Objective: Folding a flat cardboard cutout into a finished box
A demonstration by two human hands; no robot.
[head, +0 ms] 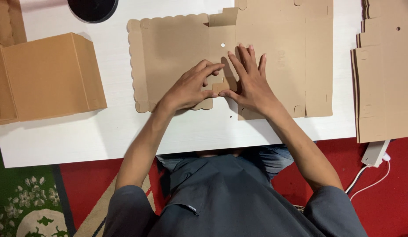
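While it lies flat on the white table, the cardboard sheet runs long side left to right, scalloped edge leftward; both hands, left and right, press open-fingered on its small tab.

Flat die-cut brown cardboard box blank with scalloped left edge — lies unfolded on the white table. Left hand and right hand both press flat on its lower middle, fingertips meeting at a small tab. Folded brown cardboard box stands at left; stack of flat brown cardboard blanks at right; round black object at top edge — partly cropped.
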